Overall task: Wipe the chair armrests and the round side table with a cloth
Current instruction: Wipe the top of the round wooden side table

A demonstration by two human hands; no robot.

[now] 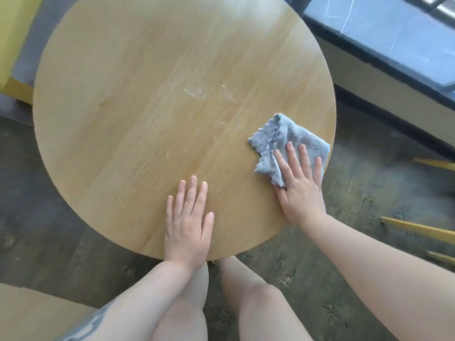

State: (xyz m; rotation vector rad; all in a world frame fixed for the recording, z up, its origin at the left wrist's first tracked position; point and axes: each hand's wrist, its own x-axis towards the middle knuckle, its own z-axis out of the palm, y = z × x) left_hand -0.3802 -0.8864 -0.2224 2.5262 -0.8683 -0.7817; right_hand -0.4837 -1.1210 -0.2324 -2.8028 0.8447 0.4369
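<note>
a round side table with a pale wood-grain top [138, 114] fills most of the view, its grain running roughly from the near left toward the far right. the surface is smooth and matte, with faint whitish smears [197, 92] near its middle and a soft glare at the far edge.

a folded blue-grey microfibre cloth [283, 141] lies flat on the right part of the tabletop, close to the rim. it is fluffy, with a scalloped, wavy hem along its left side, and folded into a rough four-sided pad whose long axis runs from the near left to the far right; one corner points away toward the far side of the table.

the right hand [299, 183] lies palm-down on the near half of the cloth, fingers [290, 156] spread and straight, pressing it against the wood rather than pinching it; the thumb is tucked along the cloth's near edge. the left hand [188, 222] rests flat and bare on the wood near the front rim, fingers together and extended, holding nothing, well apart from the cloth.

below the table is a dark, mottled grey floor [344, 242]. a yellow upholstered chair [14, 45] shows at the left edge, and slim yellow legs [418, 227] at the right. a dark marble-patterned window ledge [384, 28] runs across the upper right.
</note>
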